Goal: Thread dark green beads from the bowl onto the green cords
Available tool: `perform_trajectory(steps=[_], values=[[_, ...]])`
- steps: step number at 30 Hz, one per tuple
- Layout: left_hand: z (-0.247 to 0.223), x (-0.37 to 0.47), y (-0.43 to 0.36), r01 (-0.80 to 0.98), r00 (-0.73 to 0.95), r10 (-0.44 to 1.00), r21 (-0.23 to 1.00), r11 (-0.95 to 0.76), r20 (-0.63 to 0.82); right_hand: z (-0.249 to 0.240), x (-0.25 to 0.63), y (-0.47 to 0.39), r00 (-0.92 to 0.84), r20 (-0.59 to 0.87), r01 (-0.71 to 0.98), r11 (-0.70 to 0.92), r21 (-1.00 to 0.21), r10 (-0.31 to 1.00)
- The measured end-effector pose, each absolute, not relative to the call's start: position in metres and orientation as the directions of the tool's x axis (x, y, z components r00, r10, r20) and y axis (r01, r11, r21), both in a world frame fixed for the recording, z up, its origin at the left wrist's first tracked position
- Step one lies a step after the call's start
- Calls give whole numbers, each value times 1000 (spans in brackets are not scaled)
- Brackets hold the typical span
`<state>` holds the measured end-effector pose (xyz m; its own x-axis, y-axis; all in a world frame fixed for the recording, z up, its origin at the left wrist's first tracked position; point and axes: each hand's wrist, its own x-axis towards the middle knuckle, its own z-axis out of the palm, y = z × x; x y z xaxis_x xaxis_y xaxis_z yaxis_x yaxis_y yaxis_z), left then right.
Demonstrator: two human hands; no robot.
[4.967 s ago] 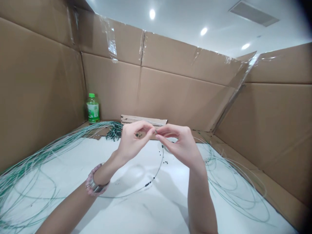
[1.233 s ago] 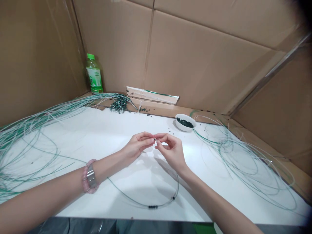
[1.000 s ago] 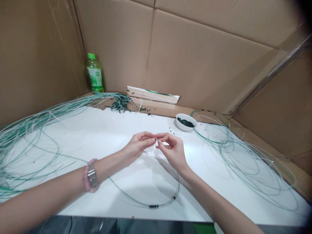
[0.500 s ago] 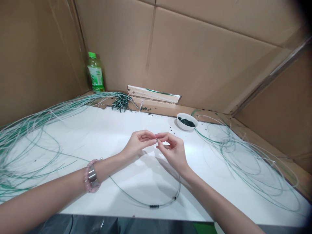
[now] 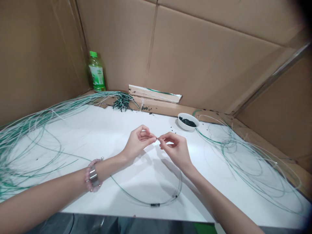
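My left hand point(image 5: 138, 141) is closed in a pinch, thumb against a finger, with a tiny dark bead between the tips. Facing it, fingertips almost touching, my right hand point(image 5: 175, 148) pinches what looks like the end of a thin green wire point(image 5: 131, 196); its tip is too small to see clearly. The wire curves below both hands over the white table. A row of several dark beads point(image 5: 155, 205) is threaded on its lowest part, and a single bead point(image 5: 176, 196) sits farther right along it.
Behind my right hand stands a white bowl point(image 5: 181, 125) of dark beads. Green and white wires lie in a bundle point(image 5: 31, 130) at left and loose coils point(image 5: 226, 146) at right. A beaded cluster point(image 5: 122, 102) and a green bottle point(image 5: 97, 74) are by the cardboard wall point(image 5: 195, 58).
My fingertips have drawn slightly apart, the right hand shifting a little to the right. The left index finger has curled up. The threaded beads have stayed in place on the wire.
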<state>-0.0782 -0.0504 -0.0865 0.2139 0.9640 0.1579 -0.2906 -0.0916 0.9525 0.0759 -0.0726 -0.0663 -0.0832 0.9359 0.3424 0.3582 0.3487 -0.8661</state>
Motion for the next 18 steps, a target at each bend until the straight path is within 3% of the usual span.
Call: perform_trajectory(steps=[8,18], values=[[-87,-79,-54,-214,195,948,954,-209,252,-62,76,-75,-131,386,471,400,-786,913],[-90,-81,-54,-128,196,934,952,-279,300,-63,76,-75,-148,422,488,438,-756,894]])
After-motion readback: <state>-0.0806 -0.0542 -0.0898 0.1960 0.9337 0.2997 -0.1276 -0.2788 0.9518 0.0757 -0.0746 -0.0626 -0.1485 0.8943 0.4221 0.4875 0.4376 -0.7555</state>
